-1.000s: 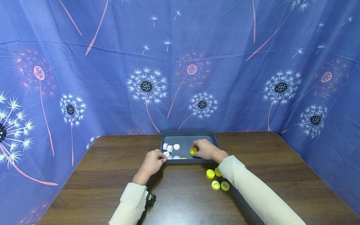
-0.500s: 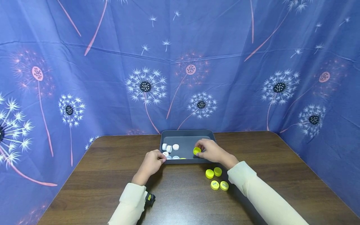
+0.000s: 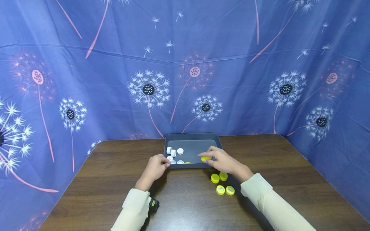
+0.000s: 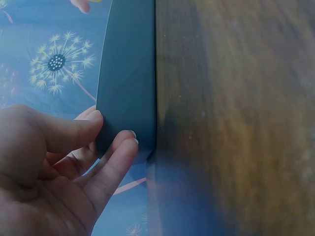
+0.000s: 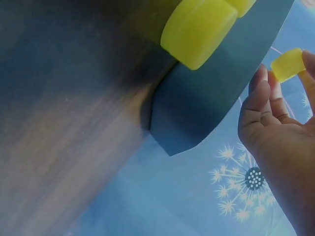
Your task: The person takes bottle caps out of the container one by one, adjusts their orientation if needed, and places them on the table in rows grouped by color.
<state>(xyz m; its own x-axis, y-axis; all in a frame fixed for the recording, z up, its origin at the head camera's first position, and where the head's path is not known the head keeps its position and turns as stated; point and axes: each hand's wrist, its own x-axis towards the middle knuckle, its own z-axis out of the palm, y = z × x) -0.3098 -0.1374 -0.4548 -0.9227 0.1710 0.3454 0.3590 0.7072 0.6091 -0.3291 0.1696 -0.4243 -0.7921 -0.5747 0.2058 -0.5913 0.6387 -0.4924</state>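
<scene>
In the head view my left hand (image 3: pixel 154 168) is at the near left corner of a dark grey tray (image 3: pixel 192 166). The left wrist view shows its thumb and fingers gripping the tray's wall (image 4: pixel 129 73) at that corner. Over the tray's right part, my right hand (image 3: pixel 221 160) pinches a yellow bottle cap (image 3: pixel 205 158) between thumb and fingers. The right wrist view shows this same yellow cap (image 5: pixel 288 65) at the fingertips. White bottle caps (image 3: pixel 173 153) lie in the tray's left part. A yellow cap (image 3: pixel 187 163) is partly hidden behind the near wall.
Several yellow caps (image 3: pixel 220 190) lie on the wooden table (image 3: pixel 185 199) in front of the tray's right end. Two of them stand nearest the tray wall. Behind the table hangs a blue cloth (image 3: pixel 248 89) with dandelion prints. A small black device (image 3: pixel 154 204) sits at the left wrist.
My right hand has moved slightly right and nearer with the yellow cap, and its fingers have turned flatter over it. The left hand keeps its hold on the tray corner.
</scene>
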